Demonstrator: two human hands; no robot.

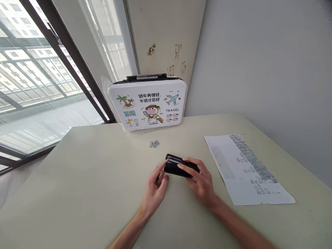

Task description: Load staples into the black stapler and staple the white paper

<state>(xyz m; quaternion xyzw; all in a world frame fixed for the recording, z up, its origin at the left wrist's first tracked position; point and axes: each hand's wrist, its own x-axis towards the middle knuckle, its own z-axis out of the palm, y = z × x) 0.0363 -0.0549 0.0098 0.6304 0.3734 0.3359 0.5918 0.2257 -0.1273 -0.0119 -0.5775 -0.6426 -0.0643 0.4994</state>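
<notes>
A black stapler (174, 165) lies on the pale table (90, 180), its top swung open with the metal staple channel showing. My right hand (201, 181) grips it from the right, fingers wrapped over its body. Just left of the stapler, my left hand (155, 186) has its fingers curled and pinched together; whether they hold anything is too small to see. Three short strips of grey staples (154, 143) lie on the table a little beyond the stapler.
A white cartoon-printed case (147, 103) marked TRAVEL stands against the wall at the table's far edge. A printed paper sheet (246, 169) lies to the right. A large window (38, 86) fills the left side.
</notes>
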